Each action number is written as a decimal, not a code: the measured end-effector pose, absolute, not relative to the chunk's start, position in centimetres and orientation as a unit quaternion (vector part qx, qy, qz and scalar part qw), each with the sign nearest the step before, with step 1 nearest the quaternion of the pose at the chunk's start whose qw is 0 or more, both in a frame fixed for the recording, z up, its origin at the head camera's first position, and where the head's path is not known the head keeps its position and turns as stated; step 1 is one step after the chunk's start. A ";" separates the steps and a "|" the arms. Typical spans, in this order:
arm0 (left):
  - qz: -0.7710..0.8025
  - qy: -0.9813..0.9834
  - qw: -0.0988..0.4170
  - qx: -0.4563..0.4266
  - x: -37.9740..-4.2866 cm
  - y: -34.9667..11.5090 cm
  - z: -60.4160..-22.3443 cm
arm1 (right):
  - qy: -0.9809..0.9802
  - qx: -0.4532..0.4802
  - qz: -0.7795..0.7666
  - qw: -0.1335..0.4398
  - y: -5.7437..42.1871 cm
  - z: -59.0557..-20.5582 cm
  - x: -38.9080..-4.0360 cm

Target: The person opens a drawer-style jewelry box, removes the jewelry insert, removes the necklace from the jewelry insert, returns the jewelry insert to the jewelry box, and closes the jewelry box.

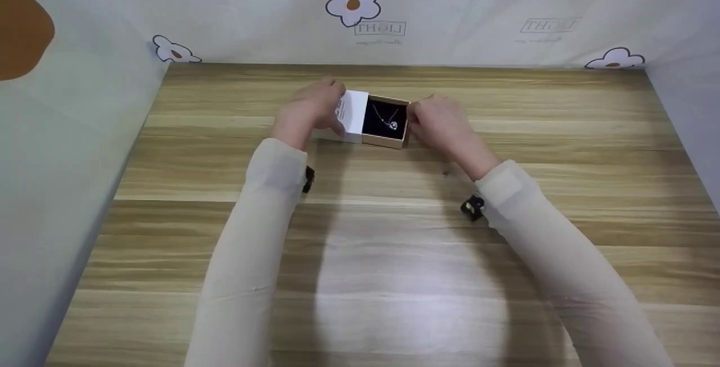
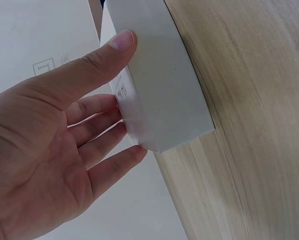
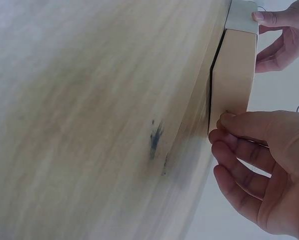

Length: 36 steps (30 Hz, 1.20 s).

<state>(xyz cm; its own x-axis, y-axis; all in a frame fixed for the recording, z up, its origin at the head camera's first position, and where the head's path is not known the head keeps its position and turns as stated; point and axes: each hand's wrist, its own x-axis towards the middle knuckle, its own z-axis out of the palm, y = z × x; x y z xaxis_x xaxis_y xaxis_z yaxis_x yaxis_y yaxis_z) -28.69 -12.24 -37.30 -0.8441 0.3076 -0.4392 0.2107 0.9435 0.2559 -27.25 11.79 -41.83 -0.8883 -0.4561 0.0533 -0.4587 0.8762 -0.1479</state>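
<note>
A small jewelry box lies on the table, its kraft-brown drawer (image 1: 383,141) pulled partway out of a white sleeve (image 1: 353,115). On the black lining inside rests a silver necklace (image 1: 393,125) with a round, sparkling pendant. My left hand (image 1: 315,107) grips the sleeve from the left; in the left wrist view the thumb presses its near side and the fingertips (image 2: 137,152) touch its printed top. At the drawer's right end, my right hand (image 1: 441,122) pinches with thumb and index finger, the other fingers curled beneath, as the right wrist view shows. The exact pinch spot is hidden.
The wood-grain table (image 1: 394,232) extends toward me and to both sides of the box. A pale curtain (image 1: 270,12) with flowers and brown shapes stands behind it. Black wrist cameras (image 1: 472,207) hang under both cuffs. A dark mark (image 3: 156,140) shows on the tabletop.
</note>
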 end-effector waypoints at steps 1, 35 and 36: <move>0.100 0.955 0.245 0.136 -28.7 -12.2 -37.3 | -0.969 0.234 0.078 0.007 11.8 -41.8 -27.2; 0.115 0.955 0.238 0.132 -28.8 -12.2 -37.4 | -0.976 0.211 0.039 0.025 13.4 -41.7 -27.1; 0.117 0.955 0.238 0.131 -28.8 -12.2 -37.4 | -0.977 0.209 0.037 0.023 13.4 -41.7 -27.1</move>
